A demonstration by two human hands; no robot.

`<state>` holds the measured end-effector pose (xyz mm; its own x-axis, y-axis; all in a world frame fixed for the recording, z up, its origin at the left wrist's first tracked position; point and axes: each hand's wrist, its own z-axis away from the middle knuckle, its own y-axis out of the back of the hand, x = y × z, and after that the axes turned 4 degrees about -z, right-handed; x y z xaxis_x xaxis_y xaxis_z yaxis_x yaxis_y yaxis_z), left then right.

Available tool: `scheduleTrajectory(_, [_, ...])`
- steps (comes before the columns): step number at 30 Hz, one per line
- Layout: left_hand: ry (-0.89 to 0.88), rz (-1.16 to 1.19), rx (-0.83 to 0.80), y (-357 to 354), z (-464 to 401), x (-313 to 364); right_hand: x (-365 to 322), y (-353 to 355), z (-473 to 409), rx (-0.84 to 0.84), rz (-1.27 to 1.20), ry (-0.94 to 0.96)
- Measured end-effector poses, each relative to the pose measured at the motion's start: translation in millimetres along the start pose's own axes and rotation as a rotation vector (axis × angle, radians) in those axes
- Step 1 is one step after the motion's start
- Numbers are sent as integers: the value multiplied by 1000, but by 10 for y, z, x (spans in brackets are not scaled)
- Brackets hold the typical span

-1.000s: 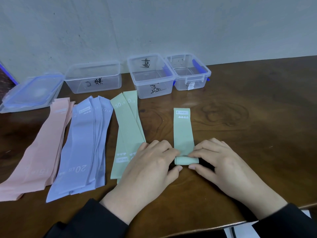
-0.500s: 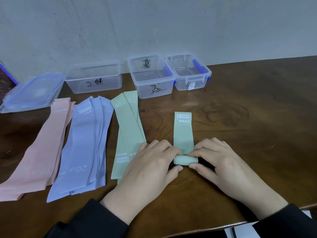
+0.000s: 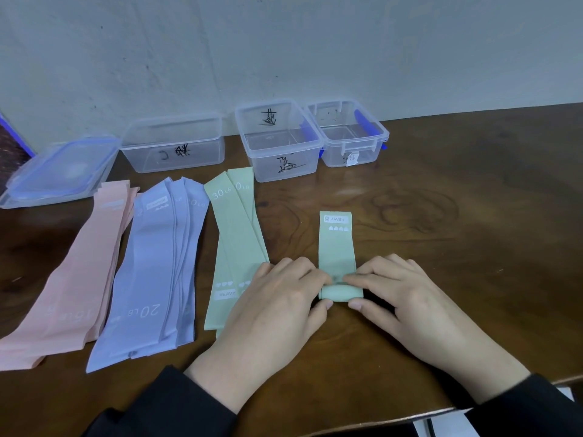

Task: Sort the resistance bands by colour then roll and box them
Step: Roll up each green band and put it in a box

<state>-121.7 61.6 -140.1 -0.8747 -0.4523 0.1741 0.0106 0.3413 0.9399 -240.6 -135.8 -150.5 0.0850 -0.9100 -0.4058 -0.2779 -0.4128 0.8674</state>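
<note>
Fingers (image 3: 318, 279) have rolled green band (image 3: 337, 244) further, its flat length shorter.

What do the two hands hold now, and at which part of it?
Both the left hand and the right hand pinch the green band at its rolled near end, one at each side of the roll.

A dark wooden table (image 3: 473, 216) with swirling grain stands against a pale, scuffed wall (image 3: 284, 42); light falls soft and even.
</note>
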Motion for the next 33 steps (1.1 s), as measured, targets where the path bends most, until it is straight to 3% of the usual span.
scheduleTrajectory(33, [15, 32, -5, 18, 1, 13, -1, 30, -24, -47, -52, -43])
